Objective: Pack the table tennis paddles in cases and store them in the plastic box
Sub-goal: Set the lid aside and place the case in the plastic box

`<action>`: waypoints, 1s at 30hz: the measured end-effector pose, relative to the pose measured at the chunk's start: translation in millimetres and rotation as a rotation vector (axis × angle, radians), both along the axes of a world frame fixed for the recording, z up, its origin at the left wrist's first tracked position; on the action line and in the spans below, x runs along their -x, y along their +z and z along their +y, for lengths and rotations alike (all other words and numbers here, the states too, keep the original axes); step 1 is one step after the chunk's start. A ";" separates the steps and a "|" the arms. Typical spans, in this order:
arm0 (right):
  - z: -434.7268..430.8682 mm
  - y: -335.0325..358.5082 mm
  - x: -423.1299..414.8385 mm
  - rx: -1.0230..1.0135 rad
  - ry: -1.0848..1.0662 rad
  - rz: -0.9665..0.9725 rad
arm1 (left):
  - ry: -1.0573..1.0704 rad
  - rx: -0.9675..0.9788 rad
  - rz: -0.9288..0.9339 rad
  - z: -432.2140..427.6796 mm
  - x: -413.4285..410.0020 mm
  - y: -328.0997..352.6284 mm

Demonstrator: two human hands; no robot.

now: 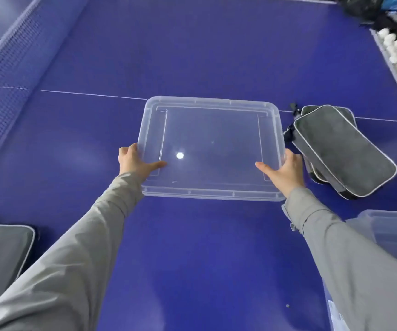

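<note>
Both hands are on the clear lid (212,144): the left hand (134,161) grips its left edge, thumb laid across the top, and the right hand (286,172) clamps the right edge the same way. Just right of the lid, grey cases (343,149) lie stacked on the blue table (192,56). The plastic box (393,230) sits near right, and another grey case (1,249) lies near left.

The blue desk (192,259) bears a thin white line (92,94) across its width. A net (4,75) runs along its left side (the mesh blurred). Far right, white balls (393,51) lie heaped, near a dark blurred bundle (369,10).
</note>
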State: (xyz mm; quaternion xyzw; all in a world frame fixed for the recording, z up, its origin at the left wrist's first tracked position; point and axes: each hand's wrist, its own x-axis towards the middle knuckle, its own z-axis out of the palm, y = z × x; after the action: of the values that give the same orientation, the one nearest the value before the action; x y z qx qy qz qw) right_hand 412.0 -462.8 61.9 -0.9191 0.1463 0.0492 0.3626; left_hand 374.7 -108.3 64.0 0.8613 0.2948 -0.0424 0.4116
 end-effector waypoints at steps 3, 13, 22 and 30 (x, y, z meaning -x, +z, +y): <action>5.6 -22.5 -9.2 0.055 0.004 0.027 | -0.001 -0.013 0.022 6.0 -9.0 -27.5; 6.0 -56.3 -8.5 0.264 -0.007 -0.022 | -0.025 -0.091 -0.014 4.2 -18.6 -66.3; 2.9 -51.4 21.5 0.305 0.066 0.003 | -0.079 -0.195 -0.045 -3.5 5.3 -63.3; 5.8 -32.6 130.8 0.408 0.357 0.051 | -0.295 -0.505 0.109 -22.3 132.2 -57.1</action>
State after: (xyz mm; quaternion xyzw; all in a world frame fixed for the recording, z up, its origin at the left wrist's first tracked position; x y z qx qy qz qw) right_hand 281.2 -457.0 29.3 -0.9829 -0.0021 0.1049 0.1514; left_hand 242.5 -130.6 6.9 0.9665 0.1893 -0.0734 0.1572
